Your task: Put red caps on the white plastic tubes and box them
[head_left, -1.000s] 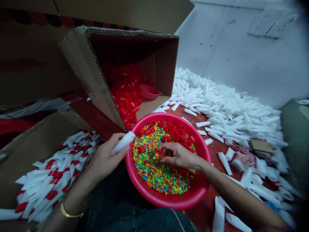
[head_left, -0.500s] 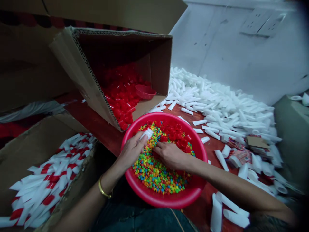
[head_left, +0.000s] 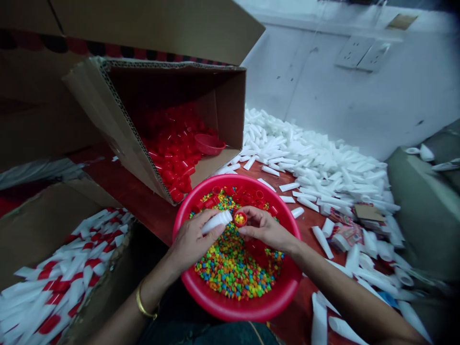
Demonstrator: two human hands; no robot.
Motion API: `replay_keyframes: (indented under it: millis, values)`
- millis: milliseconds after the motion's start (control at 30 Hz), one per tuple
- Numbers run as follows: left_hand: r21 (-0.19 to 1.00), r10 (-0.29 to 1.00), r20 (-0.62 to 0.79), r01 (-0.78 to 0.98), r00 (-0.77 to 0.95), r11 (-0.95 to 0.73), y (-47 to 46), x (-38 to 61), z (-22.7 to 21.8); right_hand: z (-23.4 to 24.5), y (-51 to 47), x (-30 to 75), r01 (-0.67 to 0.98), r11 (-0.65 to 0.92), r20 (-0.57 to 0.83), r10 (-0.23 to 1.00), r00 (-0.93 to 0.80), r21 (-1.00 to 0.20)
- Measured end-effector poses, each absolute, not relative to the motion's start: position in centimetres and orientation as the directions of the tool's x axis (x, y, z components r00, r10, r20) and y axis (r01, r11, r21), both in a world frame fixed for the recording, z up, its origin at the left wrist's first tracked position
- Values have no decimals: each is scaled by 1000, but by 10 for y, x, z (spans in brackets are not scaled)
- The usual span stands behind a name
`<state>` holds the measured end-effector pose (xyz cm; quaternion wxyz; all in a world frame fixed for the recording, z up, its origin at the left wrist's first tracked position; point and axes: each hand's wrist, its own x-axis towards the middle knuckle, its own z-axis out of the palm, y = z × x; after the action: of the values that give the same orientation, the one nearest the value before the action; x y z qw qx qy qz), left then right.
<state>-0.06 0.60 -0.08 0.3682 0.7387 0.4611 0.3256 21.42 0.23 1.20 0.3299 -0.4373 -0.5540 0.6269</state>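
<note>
A red plastic basin [head_left: 247, 306] sits in front of me, filled with small multicoloured candy beads [head_left: 233, 268] and loose red caps [head_left: 247, 196] at its far side. My left hand [head_left: 190, 242] is closed round a white tube [head_left: 216, 222], its open end pointing right. My right hand [head_left: 264, 230] pinches a red cap [head_left: 240, 219] heaped with beads, held right at the tube's mouth. Both hands hover over the basin.
A tipped cardboard box [head_left: 151, 124] of red caps with a small red bowl [head_left: 209, 143] lies behind the basin. Empty white tubes [head_left: 323, 167] are piled to the right along the wall. A box at left holds red-capped white tubes [head_left: 61, 282].
My right hand has lifted out of the beads with a filled red cap and brought it to the tube's mouth. My left hand drew the tube slightly back and up.
</note>
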Motion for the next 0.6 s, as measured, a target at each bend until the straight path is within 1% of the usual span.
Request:
replay_keyframes:
  millis: [100, 233, 300, 400, 467, 500, 600]
  values:
    - [796, 896, 167, 480, 411, -369, 3, 1, -2, 6, 2, 214, 206, 46, -28, 938, -345, -977]
    - [727, 891, 164, 559, 424, -399, 1, 3, -1, 7, 0, 216, 435, 296, 133, 920, -368, -850]
    - [701, 887, 166, 581, 432, -414, 0, 4, -1, 10, -1, 218, 484, 397, 195, 888, -416, -779]
    - [672, 869, 173, 589, 464, -449, 0, 4, 0, 15, -2, 222, 496, 545, 264, 808, -527, -676]
    - [665, 852, 186, 576, 489, -475, 1, 4, 1, 17, -1, 222, 495, 595, 266, 768, -583, -633]
    - [664, 844, 196, 566, 500, -489, 2, 4, 1, 19, 0, 222, 501, 597, 248, 763, -597, -627]
    - [640, 809, 245, 537, 535, -549, 1, 2, 1, 23, 3, 218, 561, 522, 120, 792, -599, -642]
